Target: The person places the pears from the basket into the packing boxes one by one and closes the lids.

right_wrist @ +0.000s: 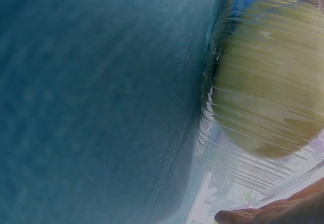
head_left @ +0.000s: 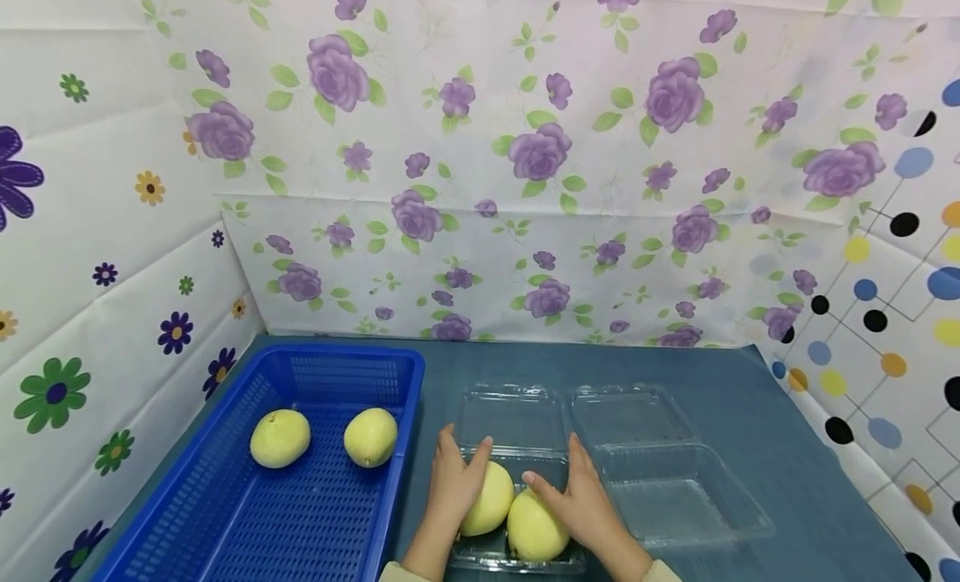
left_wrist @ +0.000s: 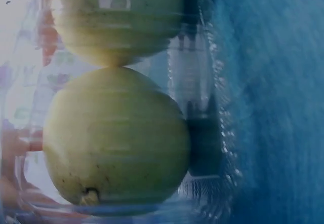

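Two pale yellow round fruits [head_left: 537,525], like small melons, sit side by side in an open clear plastic clamshell box [head_left: 517,559] at the front. My left hand [head_left: 453,482] is at the box's left side by the farther fruit [head_left: 491,500], fingers extended and thumb spread. On the other side, my right hand [head_left: 585,499] is by the nearer fruit, with its fingers straight and its thumb over the fruit's top. Through the box wall, the left wrist view shows both fruits touching [left_wrist: 116,138]. Fingers [right_wrist: 283,211] appear below the box in the right wrist view.
A blue plastic basket [head_left: 408,415] on the left holds two more fruits [head_left: 280,439]. To the right lies a second open clear clamshell box [head_left: 675,499]. Teal cloth [head_left: 787,449] covers the table, with patterned sheets [head_left: 480,248] behind and at both sides.
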`<state>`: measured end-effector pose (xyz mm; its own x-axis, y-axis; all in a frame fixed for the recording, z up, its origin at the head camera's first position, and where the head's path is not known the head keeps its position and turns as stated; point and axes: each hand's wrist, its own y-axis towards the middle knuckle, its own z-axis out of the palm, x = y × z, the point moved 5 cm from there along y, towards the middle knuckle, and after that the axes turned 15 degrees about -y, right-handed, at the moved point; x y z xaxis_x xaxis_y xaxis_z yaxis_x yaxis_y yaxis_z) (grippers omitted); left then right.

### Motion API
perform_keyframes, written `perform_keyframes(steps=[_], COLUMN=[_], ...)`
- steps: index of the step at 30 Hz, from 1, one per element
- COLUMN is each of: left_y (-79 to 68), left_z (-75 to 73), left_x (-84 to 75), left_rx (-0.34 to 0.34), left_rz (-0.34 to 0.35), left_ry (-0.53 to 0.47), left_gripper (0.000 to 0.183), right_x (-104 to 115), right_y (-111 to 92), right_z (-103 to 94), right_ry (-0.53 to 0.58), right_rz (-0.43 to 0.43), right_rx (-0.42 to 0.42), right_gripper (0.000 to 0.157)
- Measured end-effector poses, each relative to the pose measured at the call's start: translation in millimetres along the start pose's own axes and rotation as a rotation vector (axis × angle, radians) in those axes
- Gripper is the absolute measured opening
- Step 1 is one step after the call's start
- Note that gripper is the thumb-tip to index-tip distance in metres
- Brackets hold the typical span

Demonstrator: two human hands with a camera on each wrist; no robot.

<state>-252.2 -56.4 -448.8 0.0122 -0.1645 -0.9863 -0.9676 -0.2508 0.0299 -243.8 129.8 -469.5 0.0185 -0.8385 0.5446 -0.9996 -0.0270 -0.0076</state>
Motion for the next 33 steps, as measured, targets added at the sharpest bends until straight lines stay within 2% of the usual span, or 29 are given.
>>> perform_keyframes(steps=[9,17,26,33], left_y=[-3.6,-5.4,-7.9,-9.7], left_z=[-3.2,-1.9,-3.1,-5.5], left_x=[-9.2,-11.7,-14.6,-14.4], left_rx=[-0.073,-0.043,-0.071,-0.087], left_rz=[0.074,0.04,0.078,0.075], left_ry=[-0.007,-0.003,-0.002,-0.08], left_gripper=[0.066,0.073,0.077,0.075], right_x=[6.7,4.6,3.4,8.5], right_y=[-2.7,-4.8,-7.5,-7.9], right_z=[-6.8,-9.1,-14.8,-17.5], right_ry=[0.014,0.024,0.041,0.039], right_rz=[-0.046,-0.001,0.007,0.017], right_rx=[-0.07,-0.041,-0.105,-0.076], right_gripper=[0.099,0.101,0.089,0.092])
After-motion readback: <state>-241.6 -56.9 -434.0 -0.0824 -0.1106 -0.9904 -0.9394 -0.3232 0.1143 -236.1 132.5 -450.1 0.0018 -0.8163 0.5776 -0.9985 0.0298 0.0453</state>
